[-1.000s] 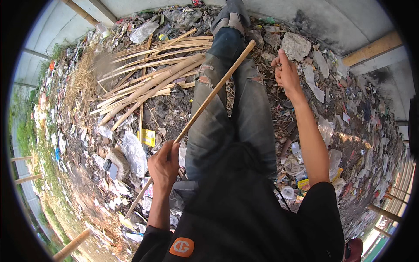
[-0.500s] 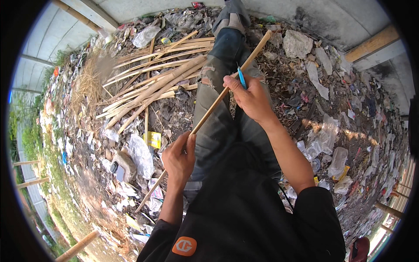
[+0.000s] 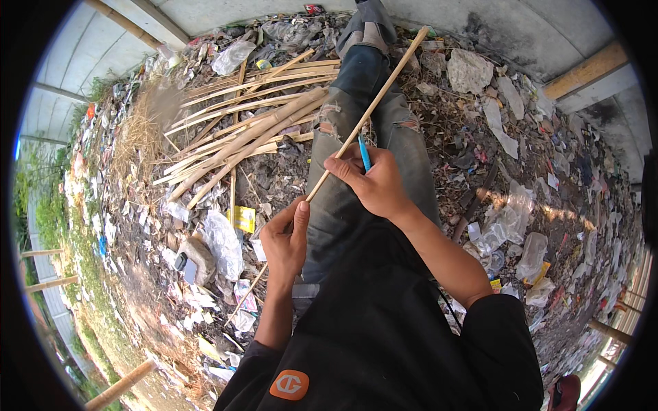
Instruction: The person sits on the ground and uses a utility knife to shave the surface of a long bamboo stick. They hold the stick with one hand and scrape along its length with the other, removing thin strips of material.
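Observation:
A long thin bamboo stick (image 3: 380,96) runs diagonally from the lower left, across my lap, up toward my grey shoe (image 3: 368,24). My left hand (image 3: 286,238) grips the stick's lower part beside my left thigh. My right hand (image 3: 373,183) rests against the stick higher up, over my jeans (image 3: 356,171), and holds a small tool with a light blue handle (image 3: 364,153) close to the stick. Whether a blade touches the stick cannot be seen.
A pile of split bamboo strips (image 3: 247,130) lies on the ground to my left, next to dry straw (image 3: 140,133). Plastic bags, wrappers and paper litter the dirt on both sides. A concrete wall (image 3: 534,27) and wooden beams border the far edge.
My right hand came down from the littered ground on the right, now carries the blue-handled tool and has settled on the stick. My left hand slid up the stick, closer to my lap.

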